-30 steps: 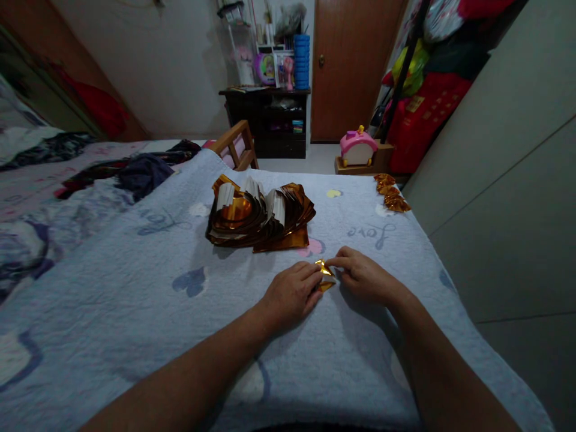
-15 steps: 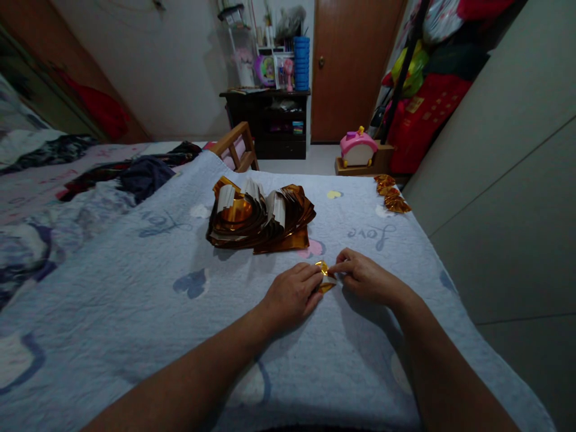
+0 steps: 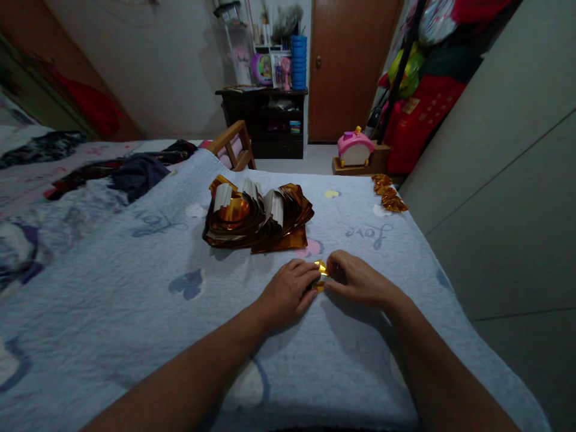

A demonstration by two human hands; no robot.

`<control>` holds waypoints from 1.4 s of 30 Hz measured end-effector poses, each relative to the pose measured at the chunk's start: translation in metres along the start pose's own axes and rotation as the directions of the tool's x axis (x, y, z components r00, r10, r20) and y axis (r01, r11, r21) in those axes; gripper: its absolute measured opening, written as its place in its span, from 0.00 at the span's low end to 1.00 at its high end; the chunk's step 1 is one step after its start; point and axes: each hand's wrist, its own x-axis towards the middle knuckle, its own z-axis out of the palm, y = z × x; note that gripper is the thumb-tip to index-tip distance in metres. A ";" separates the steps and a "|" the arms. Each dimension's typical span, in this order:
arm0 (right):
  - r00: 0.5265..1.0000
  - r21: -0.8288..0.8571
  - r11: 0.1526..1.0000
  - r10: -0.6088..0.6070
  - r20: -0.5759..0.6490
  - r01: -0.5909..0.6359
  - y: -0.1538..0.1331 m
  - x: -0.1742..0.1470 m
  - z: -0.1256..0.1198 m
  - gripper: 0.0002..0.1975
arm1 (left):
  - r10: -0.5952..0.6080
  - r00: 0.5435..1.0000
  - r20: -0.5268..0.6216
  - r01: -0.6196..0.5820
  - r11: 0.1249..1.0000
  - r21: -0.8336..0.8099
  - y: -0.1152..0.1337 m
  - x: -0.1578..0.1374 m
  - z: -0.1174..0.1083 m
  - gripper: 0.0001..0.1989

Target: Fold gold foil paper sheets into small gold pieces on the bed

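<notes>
A small folded piece of gold foil paper lies on the light blue bedspread, mostly covered by fingers. My left hand holds it down from the left, fingers over its left part and thumb at its near side. From the right, my right hand grips the paper's right edge, with thumb and curled fingers on either side of it. Beyond my hands, to the left, stands a curled stack of gold foil paper sheets with white bands showing. Several folded gold foil pieces sit at the far right edge.
The bedspread stretches under everything, with clothes heaped at the left. A wooden chair stands past the far edge, near a dark cabinet. A pink toy case is beyond, and a pale wardrobe borders the right.
My right hand has moved slightly left, its thumb and fingers now closing at the paper's right edge, where before a fingertip pressed on it. The left hand stays on the paper. The view shifted slightly.
</notes>
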 end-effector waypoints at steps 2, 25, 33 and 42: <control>0.997 -0.018 0.998 0.051 -0.061 -0.053 -0.004 0.003 0.010 0.07 | 0.001 1.000 -0.006 -0.001 0.999 -0.034 -0.001 0.000 -0.001 0.16; 0.999 -0.045 0.999 -0.007 -0.045 0.004 -0.004 0.006 0.012 0.07 | -0.170 0.975 -0.141 0.182 0.980 0.075 0.004 0.000 -0.005 0.05; 0.999 -0.028 0.999 -0.019 -0.039 0.018 -0.001 0.007 0.012 0.14 | -0.062 0.997 -0.049 0.066 0.993 0.097 0.004 -0.002 -0.003 0.02; 0.999 -0.074 0.996 -0.053 0.002 0.053 0.001 0.004 0.011 0.15 | -0.049 0.998 -0.049 0.054 0.993 0.108 0.004 0.000 0.001 0.07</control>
